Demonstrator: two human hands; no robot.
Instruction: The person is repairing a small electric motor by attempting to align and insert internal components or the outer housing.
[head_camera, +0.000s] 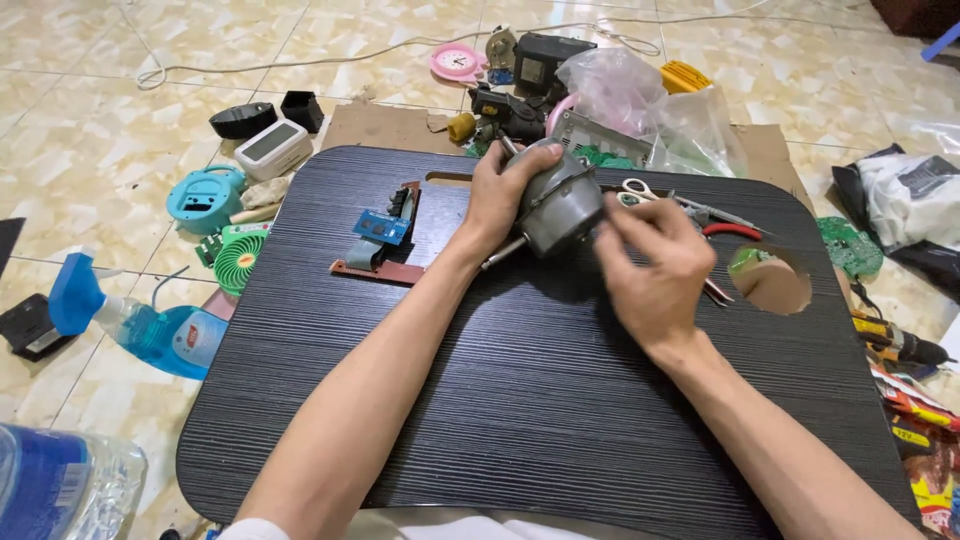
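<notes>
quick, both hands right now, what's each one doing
Left hand: closed around the grey motor housing, holding it on the black board.
Right hand: fingers pinched at the motor's right side; what they grip cannot be told.

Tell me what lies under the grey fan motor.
The grey fan motor, held by the left hand and right hand, sits over the black lap table. The spot directly beneath is hidden.

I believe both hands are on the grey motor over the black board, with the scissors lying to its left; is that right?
Not quite. The head view shows the left hand and right hand on the grey motor over the black board, but the scissors lie to its right; the circuit board lies to its left.
</notes>
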